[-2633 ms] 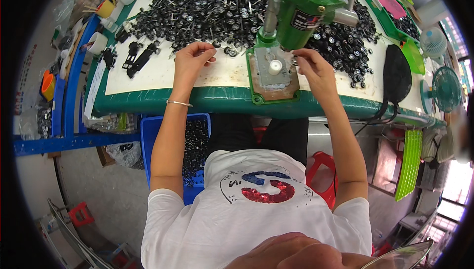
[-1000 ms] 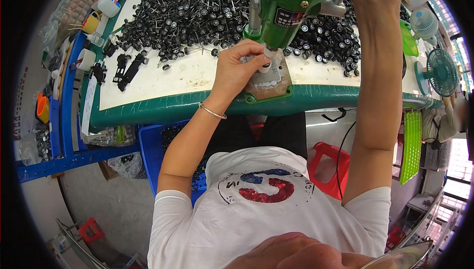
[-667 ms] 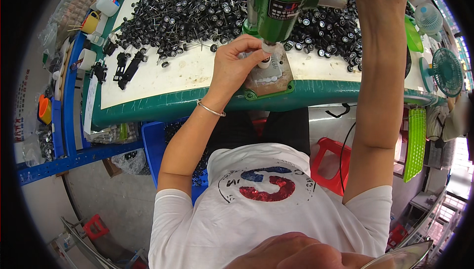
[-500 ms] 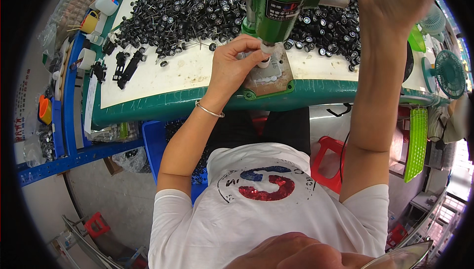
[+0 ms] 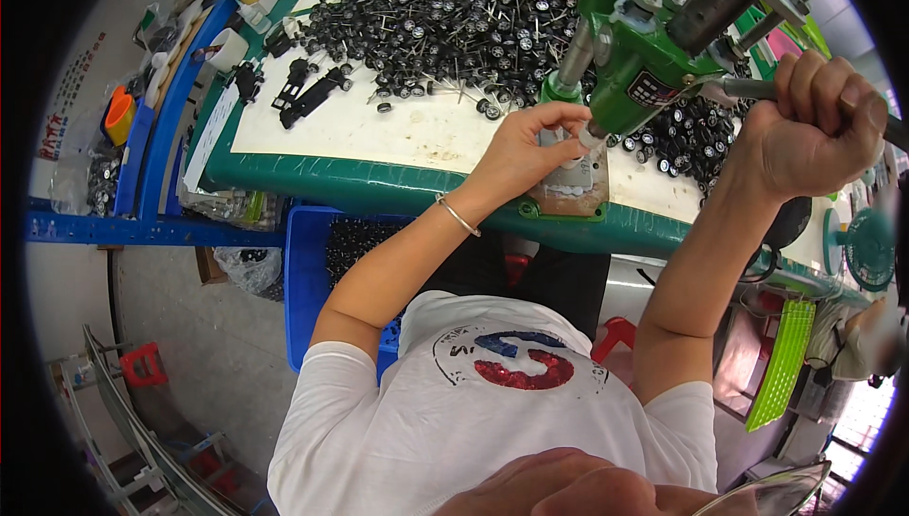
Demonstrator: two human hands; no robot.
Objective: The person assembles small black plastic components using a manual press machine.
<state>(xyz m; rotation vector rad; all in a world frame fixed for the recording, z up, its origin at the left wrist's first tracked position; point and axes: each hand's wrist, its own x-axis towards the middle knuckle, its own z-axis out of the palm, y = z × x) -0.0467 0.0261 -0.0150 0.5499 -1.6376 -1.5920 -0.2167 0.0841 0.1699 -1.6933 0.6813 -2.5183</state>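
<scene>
A green hand press [image 5: 644, 80] stands at the table's front edge, bolted on a metal base plate [image 5: 578, 205]. My left hand [image 5: 532, 151] is at the press's lower end. Its thumb and forefinger are pinched around a small whitish part [image 5: 589, 135] under the ram; whether this belongs to the press or is a loose piece, I cannot tell. My right hand [image 5: 816, 128] is wrapped round the press's metal lever [image 5: 748, 89] on the right. Behind the press lies a big heap of small black toy wheels on axles [image 5: 445, 24].
Several black toy chassis pieces [image 5: 312, 95] lie on the white tabletop [image 5: 379, 142], left of my left hand. A blue bin [image 5: 301, 298] with small dark parts stands below the table. At the right are a green fan [image 5: 868, 248] and a bright green tray [image 5: 782, 364].
My right hand has come down and nearer with the lever. My left hand stays pinched under the ram. The whole view has turned, so the table appears shifted right.
</scene>
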